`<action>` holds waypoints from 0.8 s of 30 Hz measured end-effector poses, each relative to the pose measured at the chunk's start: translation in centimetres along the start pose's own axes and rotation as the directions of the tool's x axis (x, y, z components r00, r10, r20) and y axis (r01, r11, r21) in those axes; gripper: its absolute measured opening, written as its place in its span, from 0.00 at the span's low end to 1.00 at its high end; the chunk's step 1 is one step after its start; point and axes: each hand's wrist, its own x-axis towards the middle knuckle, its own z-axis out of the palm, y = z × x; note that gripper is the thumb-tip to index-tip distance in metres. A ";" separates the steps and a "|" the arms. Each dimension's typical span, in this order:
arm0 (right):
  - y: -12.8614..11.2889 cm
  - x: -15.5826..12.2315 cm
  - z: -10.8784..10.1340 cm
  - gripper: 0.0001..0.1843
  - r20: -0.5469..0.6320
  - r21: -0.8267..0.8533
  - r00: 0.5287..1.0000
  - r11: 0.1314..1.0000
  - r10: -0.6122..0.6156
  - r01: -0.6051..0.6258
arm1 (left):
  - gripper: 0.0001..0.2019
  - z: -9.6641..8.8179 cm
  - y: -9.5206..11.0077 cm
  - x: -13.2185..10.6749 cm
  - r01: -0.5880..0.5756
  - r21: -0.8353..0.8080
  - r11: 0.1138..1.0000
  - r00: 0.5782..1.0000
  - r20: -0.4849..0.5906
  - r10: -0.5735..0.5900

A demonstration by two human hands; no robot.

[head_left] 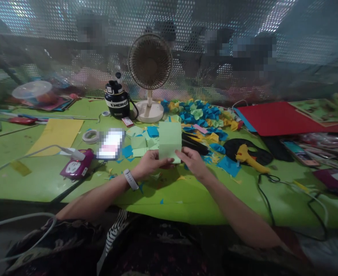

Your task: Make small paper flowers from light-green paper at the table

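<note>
Plainly, the pale green paper [170, 137] was in front of the fan [150, 63] — its lower part pinched by the left grip [153, 164] and the right grip [191, 159], both nearly closed. Crumpled paper pieces [197, 112] lay right of the fan, a black jug [117, 101] left.

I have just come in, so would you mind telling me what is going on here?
A person holds a light green paper by its lower part in both hands, the left hand on one side and the right hand on the other. A line like a crease runs across it. Loose paper pieces lie around on the green table, with a colourful heap of crumpled or folded paper beyond. A glue gun lies unheld to the right.
</note>
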 end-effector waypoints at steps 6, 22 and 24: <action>0.4 -0.2 0.3 0.23 -0.023 -0.294 0.988 0.945 -0.156 0.142 | 0.16 -0.4 -0.3 0.5 -0.090 -0.002 0.996 0.995 -0.041 0.090; -0.7 -0.2 -0.1 0.26 0.099 -0.010 0.995 1.000 0.029 -0.028 | 0.16 -1.0 0.2 0.5 -0.140 0.080 0.987 0.990 -0.011 0.141; -0.9 -0.1 0.0 0.27 0.120 0.032 0.992 0.999 0.035 -0.039 | 0.17 -1.0 0.1 0.5 -0.152 0.064 0.986 0.988 -0.022 0.154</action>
